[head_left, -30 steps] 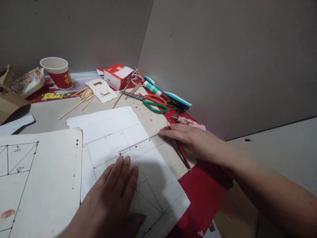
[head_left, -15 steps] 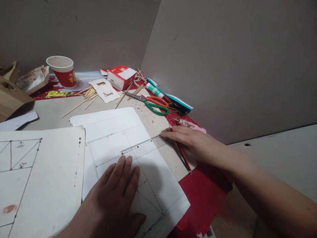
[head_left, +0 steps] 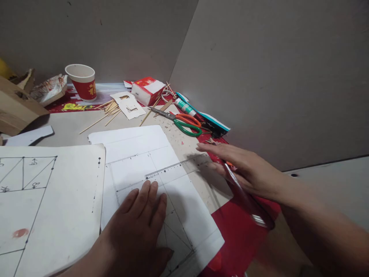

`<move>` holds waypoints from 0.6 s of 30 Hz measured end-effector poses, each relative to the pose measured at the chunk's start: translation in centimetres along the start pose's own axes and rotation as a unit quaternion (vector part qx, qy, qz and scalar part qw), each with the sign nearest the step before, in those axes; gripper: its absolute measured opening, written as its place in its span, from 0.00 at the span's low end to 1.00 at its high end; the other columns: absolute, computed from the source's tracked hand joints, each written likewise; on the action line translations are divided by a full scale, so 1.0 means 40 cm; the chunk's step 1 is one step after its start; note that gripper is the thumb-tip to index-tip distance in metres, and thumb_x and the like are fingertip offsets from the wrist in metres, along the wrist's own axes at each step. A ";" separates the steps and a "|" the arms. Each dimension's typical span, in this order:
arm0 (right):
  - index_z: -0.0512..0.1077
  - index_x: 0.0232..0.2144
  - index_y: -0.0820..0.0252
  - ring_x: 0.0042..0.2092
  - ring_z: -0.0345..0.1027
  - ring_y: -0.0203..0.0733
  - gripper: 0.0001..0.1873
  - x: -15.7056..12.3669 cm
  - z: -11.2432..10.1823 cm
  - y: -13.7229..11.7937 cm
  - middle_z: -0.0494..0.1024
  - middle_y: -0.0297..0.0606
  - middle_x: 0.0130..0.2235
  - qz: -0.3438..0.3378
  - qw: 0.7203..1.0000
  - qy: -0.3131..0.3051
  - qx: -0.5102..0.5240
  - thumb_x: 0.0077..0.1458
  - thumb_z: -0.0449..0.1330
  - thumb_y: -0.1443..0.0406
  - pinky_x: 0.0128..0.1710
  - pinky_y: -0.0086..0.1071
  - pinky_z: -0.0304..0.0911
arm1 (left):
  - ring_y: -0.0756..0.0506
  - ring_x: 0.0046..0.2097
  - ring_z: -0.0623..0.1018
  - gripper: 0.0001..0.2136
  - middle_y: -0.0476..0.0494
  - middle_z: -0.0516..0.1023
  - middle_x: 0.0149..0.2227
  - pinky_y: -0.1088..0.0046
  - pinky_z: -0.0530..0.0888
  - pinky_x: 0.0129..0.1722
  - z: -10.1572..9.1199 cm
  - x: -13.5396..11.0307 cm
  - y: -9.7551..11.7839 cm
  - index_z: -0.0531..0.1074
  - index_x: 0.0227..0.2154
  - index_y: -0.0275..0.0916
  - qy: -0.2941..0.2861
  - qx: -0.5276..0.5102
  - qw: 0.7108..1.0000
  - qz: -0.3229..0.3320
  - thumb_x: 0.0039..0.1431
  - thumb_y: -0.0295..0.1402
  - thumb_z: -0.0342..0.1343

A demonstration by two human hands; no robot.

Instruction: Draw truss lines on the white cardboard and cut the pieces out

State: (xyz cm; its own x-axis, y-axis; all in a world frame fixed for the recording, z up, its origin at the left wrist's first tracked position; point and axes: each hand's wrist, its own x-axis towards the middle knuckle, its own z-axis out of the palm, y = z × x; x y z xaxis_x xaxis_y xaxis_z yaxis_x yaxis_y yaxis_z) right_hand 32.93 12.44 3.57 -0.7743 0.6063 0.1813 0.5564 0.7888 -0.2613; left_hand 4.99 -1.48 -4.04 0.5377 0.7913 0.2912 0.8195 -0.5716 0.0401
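My left hand [head_left: 138,223] lies flat on a white sheet of paper [head_left: 129,136] with pencil-drawn lines, its fingertips at the lower edge of a clear ruler [head_left: 164,170]. The ruler slants across the sheet and past its right edge. Raised above the right end of the ruler, my right hand [head_left: 245,165] has a slim red pencil [head_left: 240,188] between its fingers, smeared by motion. To the left lies a thicker white sheet [head_left: 77,215] with dark ruled lines, dots and handwritten marks.
Scissors [head_left: 187,123] with orange and green handles lie behind the paper, near a glue tube [head_left: 186,107] and a red-white box [head_left: 148,90]. Thin wooden sticks [head_left: 111,109], a cut white card [head_left: 128,104] and a red paper cup [head_left: 83,86] stand farther back. Grey walls enclose the corner.
My right hand has lifted off the ruler's far end and moved right, the pencil rising and swinging with it. My left hand stays on the paper. The view has shifted slightly.
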 end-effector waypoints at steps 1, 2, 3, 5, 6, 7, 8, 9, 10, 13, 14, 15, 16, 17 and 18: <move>0.62 0.64 0.52 0.51 0.73 0.48 0.22 0.008 -0.008 -0.017 0.78 0.46 0.51 0.012 0.999 0.020 0.040 0.70 0.51 0.63 0.49 0.40 0.69 | 0.34 0.66 0.64 0.36 0.32 0.68 0.64 0.59 0.52 0.64 -0.007 0.002 0.002 0.69 0.60 0.36 -0.012 0.000 1.000 -0.003 0.58 0.58 0.50; 0.63 0.64 0.50 0.48 0.74 0.46 0.22 0.021 -0.013 -0.037 0.79 0.43 0.48 0.015 0.995 0.027 0.093 0.71 0.49 0.61 0.48 0.38 0.69 | 0.34 0.66 0.64 0.36 0.32 0.68 0.65 0.59 0.52 0.64 -0.013 0.003 0.003 0.69 0.61 0.36 -0.023 -0.001 1.000 -0.006 0.58 0.58 0.51; 0.64 0.63 0.49 0.45 0.75 0.44 0.22 0.038 -0.014 -0.056 0.80 0.41 0.44 0.013 0.988 0.019 0.155 0.72 0.47 0.58 0.46 0.36 0.69 | 0.34 0.66 0.64 0.36 0.31 0.67 0.65 0.59 0.53 0.64 -0.017 0.005 0.005 0.69 0.61 0.36 -0.029 -0.002 1.000 -0.008 0.58 0.58 0.52; 0.74 0.55 0.53 0.38 0.74 0.41 0.22 0.085 0.001 -0.093 0.79 0.39 0.35 -0.012 0.965 0.024 0.260 0.72 0.46 0.53 0.41 0.34 0.69 | 0.34 0.66 0.64 0.36 0.31 0.67 0.65 0.59 0.54 0.64 -0.023 0.006 0.008 0.68 0.61 0.36 -0.042 -0.007 0.999 -0.011 0.58 0.58 0.52; 0.77 0.48 0.57 0.36 0.73 0.40 0.23 0.111 0.015 -0.107 0.78 0.39 0.34 -0.016 0.952 0.009 0.307 0.71 0.47 0.52 0.40 0.34 0.69 | 0.34 0.66 0.64 0.37 0.31 0.67 0.65 0.58 0.54 0.64 -0.025 0.006 0.009 0.67 0.62 0.35 -0.049 -0.011 0.999 -0.013 0.58 0.58 0.53; 0.77 0.43 0.60 0.35 0.72 0.39 0.22 0.138 0.035 -0.118 0.77 0.39 0.33 -0.009 0.934 -0.007 0.357 0.71 0.49 0.53 0.37 0.33 0.69 | 0.33 0.67 0.64 0.37 0.31 0.66 0.65 0.58 0.55 0.64 -0.025 0.006 0.009 0.67 0.62 0.35 -0.057 -0.016 0.998 -0.016 0.58 0.58 0.53; 0.76 0.39 0.62 0.32 0.71 0.37 0.20 0.163 0.058 -0.126 0.76 0.38 0.31 0.002 0.911 -0.022 0.411 0.70 0.51 0.55 0.34 0.32 0.68 | 0.33 0.67 0.63 0.37 0.31 0.66 0.65 0.57 0.55 0.64 -0.026 0.007 0.010 0.67 0.62 0.35 -0.065 -0.022 0.998 -0.017 0.58 0.57 0.53; 0.74 0.35 0.63 0.30 0.68 0.35 0.17 0.185 0.083 -0.130 0.75 0.36 0.29 0.030 0.890 -0.031 0.455 0.69 0.54 0.57 0.31 0.30 0.66 | 0.33 0.67 0.63 0.37 0.30 0.66 0.65 0.57 0.56 0.64 -0.027 0.008 0.010 0.66 0.63 0.35 -0.072 -0.028 0.997 -0.018 0.58 0.57 0.53; 0.72 0.33 0.63 0.27 0.66 0.34 0.14 0.204 0.108 -0.132 0.74 0.35 0.27 0.061 0.869 -0.043 0.489 0.66 0.57 0.59 0.28 0.28 0.64 | 0.33 0.67 0.62 0.37 0.30 0.66 0.65 0.56 0.57 0.64 -0.028 0.010 0.010 0.66 0.63 0.35 -0.078 -0.033 0.996 -0.017 0.59 0.57 0.53; 0.66 0.29 0.61 0.24 0.61 0.31 0.14 0.237 0.172 -0.129 0.73 0.33 0.26 0.092 0.829 -0.060 0.549 0.62 0.62 0.58 0.24 0.26 0.59 | 0.32 0.67 0.63 0.36 0.29 0.67 0.65 0.56 0.59 0.63 -0.034 0.015 0.009 0.66 0.63 0.34 -0.092 -0.042 0.995 -0.013 0.60 0.57 0.52; 0.66 0.28 0.61 0.24 0.61 0.31 0.16 0.241 0.186 -0.127 0.73 0.33 0.26 0.088 0.827 -0.062 0.551 0.61 0.62 0.57 0.23 0.25 0.58 | 0.33 0.67 0.63 0.36 0.29 0.67 0.65 0.56 0.59 0.63 -0.036 0.017 0.009 0.66 0.63 0.34 -0.094 -0.043 0.995 -0.013 0.60 0.57 0.52; 0.66 0.27 0.61 0.24 0.61 0.31 0.17 0.243 0.197 -0.125 0.73 0.34 0.26 0.082 0.829 -0.062 0.550 0.61 0.63 0.57 0.23 0.25 0.58 | 0.33 0.67 0.63 0.36 0.30 0.67 0.65 0.56 0.59 0.63 -0.037 0.018 0.009 0.66 0.63 0.35 -0.096 -0.042 0.994 -0.014 0.60 0.57 0.52; 0.65 0.27 0.61 0.25 0.61 0.31 0.17 0.244 0.203 -0.124 0.73 0.33 0.26 0.077 0.831 -0.060 0.547 0.61 0.63 0.56 0.24 0.25 0.58 | 0.33 0.67 0.63 0.36 0.30 0.67 0.65 0.57 0.60 0.63 -0.038 0.019 0.009 0.66 0.63 0.35 -0.098 -0.041 0.994 -0.016 0.60 0.57 0.52; 0.65 0.27 0.61 0.25 0.62 0.31 0.17 0.244 0.207 -0.124 0.73 0.33 0.26 0.075 0.833 -0.056 0.545 0.61 0.63 0.56 0.24 0.25 0.58 | 0.33 0.67 0.63 0.36 0.30 0.68 0.64 0.57 0.60 0.63 -0.037 0.020 0.009 0.66 0.63 0.35 -0.098 -0.039 0.994 -0.017 0.60 0.57 0.53; 0.65 0.27 0.61 0.26 0.62 0.31 0.17 0.244 0.209 -0.124 0.72 0.33 0.26 0.075 0.835 -0.051 0.542 0.61 0.62 0.56 0.25 0.25 0.59 | 0.33 0.67 0.63 0.36 0.30 0.68 0.64 0.57 0.60 0.63 -0.036 0.020 0.008 0.66 0.63 0.35 -0.097 -0.037 0.994 -0.017 0.60 0.57 0.53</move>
State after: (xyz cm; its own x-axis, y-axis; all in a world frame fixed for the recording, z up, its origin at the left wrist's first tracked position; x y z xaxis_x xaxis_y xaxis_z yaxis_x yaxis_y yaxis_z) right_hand 20.10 13.61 -1.28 -0.7737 0.6336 0.0022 0.0918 0.1155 -0.9891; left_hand 5.38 -1.34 -2.42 0.5443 0.8331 0.0983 0.8246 -0.5529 0.1197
